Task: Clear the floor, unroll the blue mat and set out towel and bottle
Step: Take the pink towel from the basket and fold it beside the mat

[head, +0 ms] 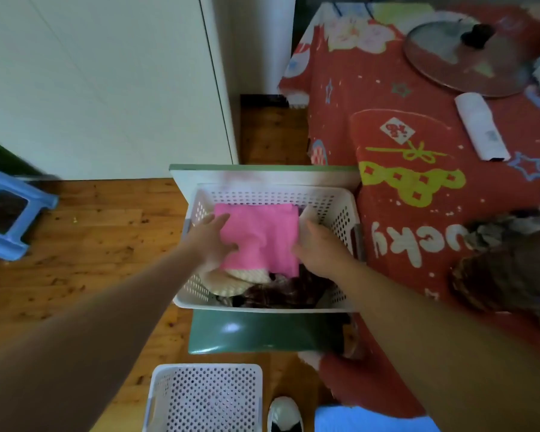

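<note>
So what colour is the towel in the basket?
The towel is plain pink; the head view shows it.
</note>
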`<move>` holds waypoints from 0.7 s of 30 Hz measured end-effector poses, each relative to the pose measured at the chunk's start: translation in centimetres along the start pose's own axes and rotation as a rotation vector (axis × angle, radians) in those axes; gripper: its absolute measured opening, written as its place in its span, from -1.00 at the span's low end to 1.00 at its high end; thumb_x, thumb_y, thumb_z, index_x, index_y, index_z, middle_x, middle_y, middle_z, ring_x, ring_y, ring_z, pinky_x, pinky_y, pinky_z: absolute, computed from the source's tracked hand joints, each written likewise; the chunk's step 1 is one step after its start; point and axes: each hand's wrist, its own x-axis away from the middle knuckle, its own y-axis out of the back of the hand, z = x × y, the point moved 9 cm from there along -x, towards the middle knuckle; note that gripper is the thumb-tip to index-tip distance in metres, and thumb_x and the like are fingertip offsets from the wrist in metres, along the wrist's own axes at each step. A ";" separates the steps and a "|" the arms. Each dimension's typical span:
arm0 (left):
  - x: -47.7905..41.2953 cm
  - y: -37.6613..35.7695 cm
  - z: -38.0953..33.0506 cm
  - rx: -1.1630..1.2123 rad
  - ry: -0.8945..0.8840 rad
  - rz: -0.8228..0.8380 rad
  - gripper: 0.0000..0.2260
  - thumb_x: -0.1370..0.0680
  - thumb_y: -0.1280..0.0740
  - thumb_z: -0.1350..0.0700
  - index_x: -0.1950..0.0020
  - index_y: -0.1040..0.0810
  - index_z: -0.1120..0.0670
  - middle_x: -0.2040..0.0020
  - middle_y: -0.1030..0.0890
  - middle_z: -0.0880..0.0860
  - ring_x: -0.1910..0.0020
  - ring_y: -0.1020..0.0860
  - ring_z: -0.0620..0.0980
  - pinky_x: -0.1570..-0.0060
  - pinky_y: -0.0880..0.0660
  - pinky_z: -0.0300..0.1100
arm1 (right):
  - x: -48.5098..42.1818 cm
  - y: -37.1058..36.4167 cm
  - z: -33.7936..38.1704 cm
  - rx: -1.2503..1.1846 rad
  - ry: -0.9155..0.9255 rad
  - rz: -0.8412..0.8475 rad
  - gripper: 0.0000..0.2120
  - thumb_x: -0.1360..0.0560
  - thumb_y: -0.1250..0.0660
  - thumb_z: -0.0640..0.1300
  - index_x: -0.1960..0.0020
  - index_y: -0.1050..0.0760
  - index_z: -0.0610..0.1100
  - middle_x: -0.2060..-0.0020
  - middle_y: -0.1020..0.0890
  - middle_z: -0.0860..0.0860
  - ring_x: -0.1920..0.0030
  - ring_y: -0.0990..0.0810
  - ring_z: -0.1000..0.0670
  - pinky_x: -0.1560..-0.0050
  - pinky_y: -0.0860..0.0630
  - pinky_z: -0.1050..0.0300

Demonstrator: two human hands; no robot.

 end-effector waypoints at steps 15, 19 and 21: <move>-7.3 -4.8 4.9 -0.016 0.200 -0.207 -0.55 -0.51 -0.22 0.00 -0.37 -0.24 0.06 -0.29 -0.38 0.28 -0.32 -0.32 0.31 -0.31 -0.33 0.24 | -7.8 -6.8 -5.3 -0.253 -0.188 -0.092 -0.51 -0.48 -0.31 -0.05 -0.37 -0.26 -0.07 -0.12 -0.57 -0.08 0.04 -0.58 -0.13 0.04 -0.57 -0.02; -7.3 -4.2 3.5 -0.202 0.048 -0.276 -0.69 -0.52 -0.18 0.11 -0.25 -0.34 0.13 -0.18 -0.45 0.30 -0.22 -0.37 0.34 -0.30 -0.30 0.19 | -7.9 -6.3 -4.9 -0.255 -0.147 -0.155 -0.52 -0.49 -0.29 -0.14 -0.38 -0.27 -0.04 -0.08 -0.56 -0.06 0.03 -0.55 -0.12 0.02 -0.54 -0.01; -7.0 -3.9 3.2 -0.141 0.021 -0.304 -0.74 -0.55 -0.12 0.15 -0.23 -0.38 0.10 -0.16 -0.44 0.29 -0.17 -0.41 0.35 -0.24 -0.36 0.17 | -7.8 -5.8 -4.6 -0.255 -0.134 -0.192 -0.52 -0.50 -0.25 -0.20 -0.38 -0.26 -0.01 -0.04 -0.54 -0.05 0.06 -0.54 -0.11 0.02 -0.56 -0.03</move>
